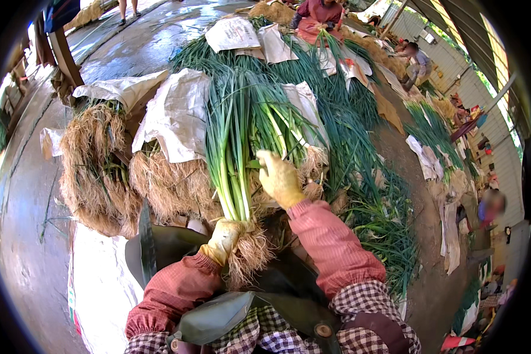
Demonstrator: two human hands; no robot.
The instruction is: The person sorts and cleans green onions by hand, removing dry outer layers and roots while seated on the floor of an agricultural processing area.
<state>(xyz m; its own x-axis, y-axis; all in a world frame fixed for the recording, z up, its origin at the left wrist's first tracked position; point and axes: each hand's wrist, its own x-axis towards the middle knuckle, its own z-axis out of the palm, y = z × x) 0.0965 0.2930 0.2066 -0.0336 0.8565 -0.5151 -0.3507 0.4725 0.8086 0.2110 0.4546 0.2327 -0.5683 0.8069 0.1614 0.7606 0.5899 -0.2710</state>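
In a yellowed glove, my left hand [225, 241] is wrapped round the white lower stems of a bunch of green onions [233, 159]. Its tan roots [249, 253] hang below my fist, while the long green leaves stretch away from me over the pile. My right hand [279, 180], gloved too, hovers just right of the stems with its fingers curled in. A bit of green leaf shows at its fingertips; whatever lies inside the fingers is hidden. More green onions [280, 127] with bright pale stems lie beyond the right hand.
Rooty bundles [94, 159] lie at the left, partly under white woven sacks [177, 112]. A heap of green onion leaves [383, 218] spreads to the right. A white sheet [100, 289] lies at lower left. A person [318, 20] sits beyond the pile; others are farther right.
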